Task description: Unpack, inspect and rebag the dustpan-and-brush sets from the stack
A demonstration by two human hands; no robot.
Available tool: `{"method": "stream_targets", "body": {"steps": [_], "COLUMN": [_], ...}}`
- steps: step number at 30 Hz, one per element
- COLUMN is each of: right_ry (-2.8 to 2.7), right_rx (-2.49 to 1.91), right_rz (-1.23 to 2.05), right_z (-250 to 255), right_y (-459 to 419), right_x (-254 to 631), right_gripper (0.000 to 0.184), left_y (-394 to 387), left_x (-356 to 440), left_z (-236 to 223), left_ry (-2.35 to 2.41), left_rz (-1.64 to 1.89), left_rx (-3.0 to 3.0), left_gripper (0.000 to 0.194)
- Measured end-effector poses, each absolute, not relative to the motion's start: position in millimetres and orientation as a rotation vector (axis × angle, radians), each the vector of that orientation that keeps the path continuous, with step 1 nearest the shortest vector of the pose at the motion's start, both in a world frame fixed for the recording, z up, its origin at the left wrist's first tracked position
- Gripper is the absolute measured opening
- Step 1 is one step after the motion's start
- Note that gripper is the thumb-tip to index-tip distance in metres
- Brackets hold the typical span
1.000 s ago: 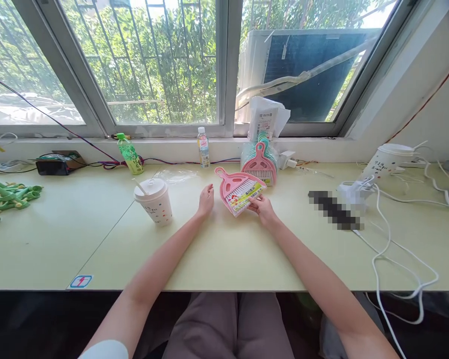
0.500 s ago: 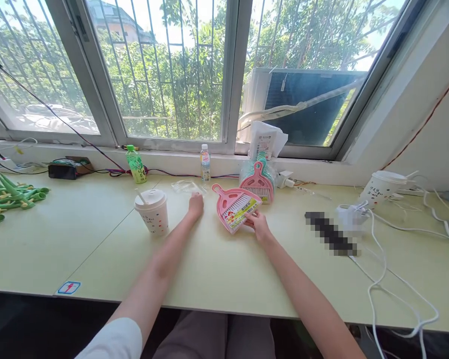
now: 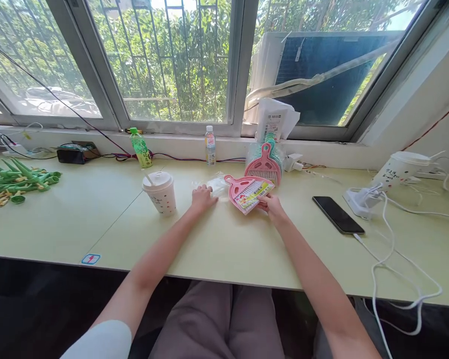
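My right hand grips the lower right edge of a pink dustpan with a small brush, which has a yellow printed label across its bristles. The dustpan is held tilted just over the table, its handle pointing to the upper left. Flat on the tabletop, my left hand has its fingers apart at the edge of a clear plastic bag. Behind the held dustpan stands a stack of similar dustpan sets, pink in front and green behind, partly in clear wrapping.
A lidded paper cup stands left of my left arm. Bottles, one green and one clear, line the sill. A phone, power strip and white cables lie right. Green plastic pieces lie far left, where another person's hand shows.
My left hand has gone from a closed fist to spread fingers beside the plastic bag. The view has tipped downward, and another person's hand has appeared at the left edge.
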State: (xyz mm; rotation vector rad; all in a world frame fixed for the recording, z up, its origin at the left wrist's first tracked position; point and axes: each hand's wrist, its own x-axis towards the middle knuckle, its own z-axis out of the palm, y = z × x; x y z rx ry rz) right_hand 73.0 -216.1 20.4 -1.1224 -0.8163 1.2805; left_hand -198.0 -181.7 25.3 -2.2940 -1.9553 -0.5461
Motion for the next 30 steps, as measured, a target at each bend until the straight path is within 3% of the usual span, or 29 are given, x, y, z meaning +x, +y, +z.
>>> {"method": "stream_targets", "body": {"steps": [2, 6, 10, 19, 30], "right_ry": [-0.848, -0.965, -1.079, -0.801, -0.898], "right_rx": [-1.106, -1.092, -1.088, -1.159, -1.048], "right_rz": [1.315, 1.445, 1.530, 1.309, 1.421], "right_z": [23, 25, 25, 24, 21], "right_y": [-216, -216, -219, -220, -232], "right_x": [79, 84, 76, 70, 32], "right_gripper": [0.021, 0.021, 0.019, 0.018, 0.022], "left_y": [-180, -177, -173, -177, -191], "left_x": [-199, -209, -216, -214, -201], "left_z": [25, 26, 26, 30, 35], "left_ry": [-2.024, -2.098, -2.113, -2.022, -1.661], "left_rz": [-0.562, -0.716, -0.853, -0.796, -0.962], "left_rx": [-2.311, -2.204, -2.116, -2.012, -2.116], "left_gripper": [0.025, 0.022, 0.024, 0.032, 0.032]}}
